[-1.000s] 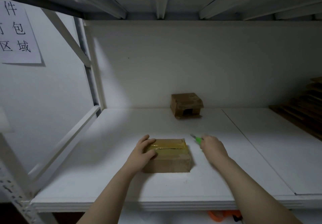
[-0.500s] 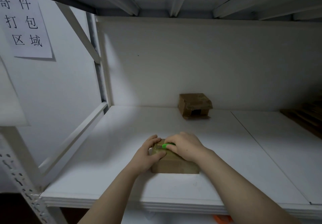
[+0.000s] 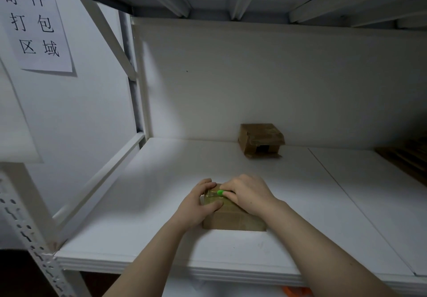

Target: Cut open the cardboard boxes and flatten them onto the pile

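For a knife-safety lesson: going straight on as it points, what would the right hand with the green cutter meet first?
Probably the left hand, which grips the left end of the taped box. The right hand points the green cutter leftward across the top, towards it.

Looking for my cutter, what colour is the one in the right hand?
The cutter is bright green; head view.

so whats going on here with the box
A person is at a white shelf, working on a taped cardboard box. The left hand grips the box's left end to steady it, while the right hand holds a green cutter against the tape on top. The box looks closed so far. A second box sits by the back wall, and flattened cardboard lies far right.
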